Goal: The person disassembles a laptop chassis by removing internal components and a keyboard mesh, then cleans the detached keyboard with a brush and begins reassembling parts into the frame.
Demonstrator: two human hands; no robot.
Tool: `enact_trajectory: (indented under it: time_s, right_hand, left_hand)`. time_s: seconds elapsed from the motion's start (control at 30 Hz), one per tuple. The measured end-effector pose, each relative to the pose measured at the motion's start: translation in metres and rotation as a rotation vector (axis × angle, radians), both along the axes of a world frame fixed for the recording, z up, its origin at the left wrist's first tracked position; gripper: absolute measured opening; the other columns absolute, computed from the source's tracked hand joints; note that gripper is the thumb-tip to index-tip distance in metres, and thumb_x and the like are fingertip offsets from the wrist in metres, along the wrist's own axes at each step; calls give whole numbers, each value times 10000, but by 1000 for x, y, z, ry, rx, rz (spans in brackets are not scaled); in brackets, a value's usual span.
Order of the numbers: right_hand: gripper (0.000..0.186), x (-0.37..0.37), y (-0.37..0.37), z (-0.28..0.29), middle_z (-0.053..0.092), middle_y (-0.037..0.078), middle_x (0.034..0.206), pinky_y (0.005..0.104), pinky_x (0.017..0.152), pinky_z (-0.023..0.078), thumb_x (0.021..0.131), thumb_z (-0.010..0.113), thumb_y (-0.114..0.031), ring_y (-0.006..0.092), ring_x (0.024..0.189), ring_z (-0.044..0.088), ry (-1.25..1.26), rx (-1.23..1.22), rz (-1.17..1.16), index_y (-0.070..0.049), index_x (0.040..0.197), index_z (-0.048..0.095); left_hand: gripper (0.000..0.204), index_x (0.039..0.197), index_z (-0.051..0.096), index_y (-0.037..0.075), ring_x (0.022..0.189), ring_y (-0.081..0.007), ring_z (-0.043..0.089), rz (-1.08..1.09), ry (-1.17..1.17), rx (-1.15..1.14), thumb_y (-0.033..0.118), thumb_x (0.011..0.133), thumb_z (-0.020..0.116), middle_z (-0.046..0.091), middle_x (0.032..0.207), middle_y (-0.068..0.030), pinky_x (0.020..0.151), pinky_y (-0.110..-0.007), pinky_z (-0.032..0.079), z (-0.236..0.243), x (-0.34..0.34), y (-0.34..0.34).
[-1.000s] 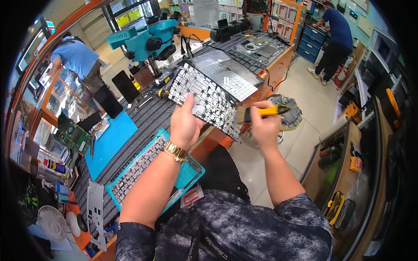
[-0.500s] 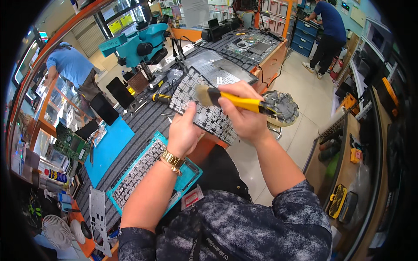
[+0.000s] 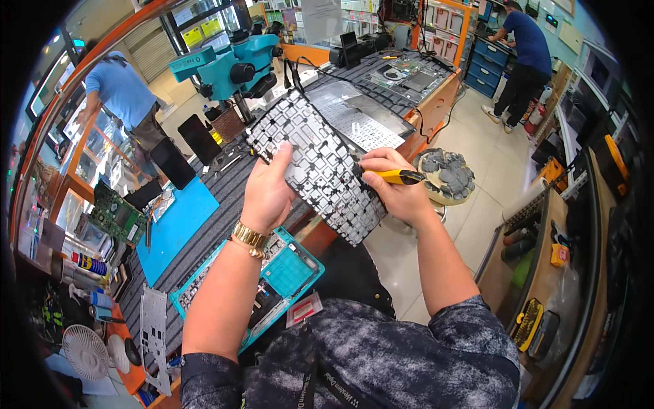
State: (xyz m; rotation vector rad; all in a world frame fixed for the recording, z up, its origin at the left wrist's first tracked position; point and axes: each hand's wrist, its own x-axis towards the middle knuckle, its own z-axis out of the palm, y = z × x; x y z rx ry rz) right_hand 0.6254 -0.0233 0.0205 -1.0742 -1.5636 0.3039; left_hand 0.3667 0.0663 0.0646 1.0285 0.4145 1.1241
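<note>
My left hand (image 3: 267, 194) grips a thin laptop keyboard (image 3: 319, 167) by its left side, thumb on the face that shows a black-and-pale grid of key sections. The keyboard is held up and tilted over the bench's edge. My right hand (image 3: 402, 198) is closed around a yellow-and-black brush (image 3: 400, 176) at the keyboard's right edge. The brush's bristles are hidden from sight. Below my left forearm lies a teal laptop case (image 3: 289, 269) with pale keys in it, partly covered by the arm.
A teal microscope (image 3: 231, 65) stands behind the keyboard. A blue mat (image 3: 177, 225), a green circuit board (image 3: 117, 215) and a small fan (image 3: 86, 351) are at left. An opened laptop (image 3: 405, 76) lies farther back. A round stool (image 3: 446, 176) stands at right. Two other people are farther off.
The keyboard has turned and shows more of its face. The brush has moved from the middle of its face to its right edge, and its bristles have gone out of sight.
</note>
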Motion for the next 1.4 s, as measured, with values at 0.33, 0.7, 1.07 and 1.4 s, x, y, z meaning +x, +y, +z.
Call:
enact_trajectory:
  time_s: [0.33,0.7,1.07,1.4]
  right_hand:
    - [111,-6,5,5,751,138,1205,377,985,554,1034,783,-107,256,1098,717,132,36,73,1,1057,788]
    - [299,-11,-12,35,675,160,1142,363,795,587,1052,702,-75,241,929,717,47,225,-208,24,1328,757]
    - [212,-60,-37,47,708,133,1018,365,801,566,1046,719,-54,233,905,714,-37,203,143,30,1230,784]
    - [240,-30,-21,16,688,108,1115,302,730,594,1095,675,-91,155,846,715,234,-7,11,38,1276,767]
  left_hand:
    - [404,1526,580,-35,1395,-231,639,-249,20,55,140,1162,607,674,1519,-138,1216,-422,491,2,9,-17]
    - [369,1524,574,-2,1365,-254,661,-118,-52,-82,142,1185,556,683,1499,-136,1188,-464,519,-37,23,-3]
    - [427,1607,468,9,1450,-394,618,-140,-71,-183,190,1221,448,601,1587,-206,1206,-642,523,-33,16,-1]
    - [365,1530,545,29,1413,-308,635,-166,-155,-157,184,1200,535,621,1561,-145,1190,-539,540,-14,15,-12]
